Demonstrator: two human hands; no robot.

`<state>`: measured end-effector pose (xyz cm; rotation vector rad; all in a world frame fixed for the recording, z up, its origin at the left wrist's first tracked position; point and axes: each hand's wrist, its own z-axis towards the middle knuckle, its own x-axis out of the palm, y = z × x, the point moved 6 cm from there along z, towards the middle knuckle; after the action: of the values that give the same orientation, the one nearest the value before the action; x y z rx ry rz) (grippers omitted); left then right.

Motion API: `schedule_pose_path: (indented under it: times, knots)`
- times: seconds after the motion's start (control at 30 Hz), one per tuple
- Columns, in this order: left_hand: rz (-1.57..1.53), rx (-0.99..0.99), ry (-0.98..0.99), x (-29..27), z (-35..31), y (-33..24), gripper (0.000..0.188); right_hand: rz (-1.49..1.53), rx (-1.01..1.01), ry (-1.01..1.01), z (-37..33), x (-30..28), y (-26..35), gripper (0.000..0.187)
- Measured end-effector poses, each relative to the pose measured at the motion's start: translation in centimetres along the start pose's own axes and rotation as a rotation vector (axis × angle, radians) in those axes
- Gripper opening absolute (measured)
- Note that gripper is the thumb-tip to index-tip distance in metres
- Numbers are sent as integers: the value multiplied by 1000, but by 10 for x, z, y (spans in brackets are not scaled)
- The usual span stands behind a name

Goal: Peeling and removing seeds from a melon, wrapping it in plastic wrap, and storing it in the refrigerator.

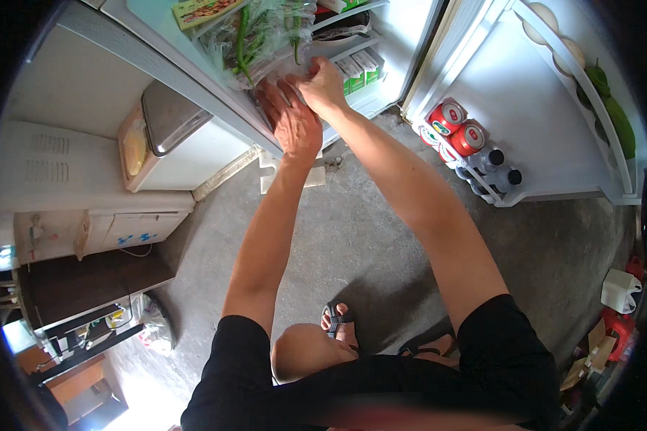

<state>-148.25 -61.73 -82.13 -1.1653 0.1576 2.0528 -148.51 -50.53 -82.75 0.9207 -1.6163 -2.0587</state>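
At the front of an open refrigerator (402, 43), both my hands are on a clear plastic bag (219, 54). Long green peppers (241, 39) lie in and against the crinkled plastic. My left hand (295, 129) reaches up to the bag's near edge, its fingers bent around the plastic. My right hand (325, 87) is closed on the bag just right of it, thumb and fingers drawn together. The fingertips of the two hands nearly meet, and the plastic between them is partly hidden. A yellow-green packet (201, 11) lies at the bag's far left.
Green-and-white cartons (354, 73) stand on a lower shelf, right of my hands. The open door (503, 86) holds red cans (447, 117), dark-capped bottles (490, 161) and green vegetables (617, 118). A white cabinet with a metal-lidded container (172, 118) stands left. Concrete floor (352, 230) lies below.
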Motion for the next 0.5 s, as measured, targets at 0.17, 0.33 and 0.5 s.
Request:
schedule_pose_path:
  times: [0.17, 0.33, 0.5]
  knots:
    - [218, -29, -12, 12, 4, 15, 74, 23, -115, 34, -41, -27, -3, 55]
    - [179, -55, 40, -6, -12, -3, 70, -48, -132, 217, -74, -74, -29, 56]
    - [224, 7, 19, -16, -24, 1, 67, -42, -43, 472, -103, -104, -44, 57]
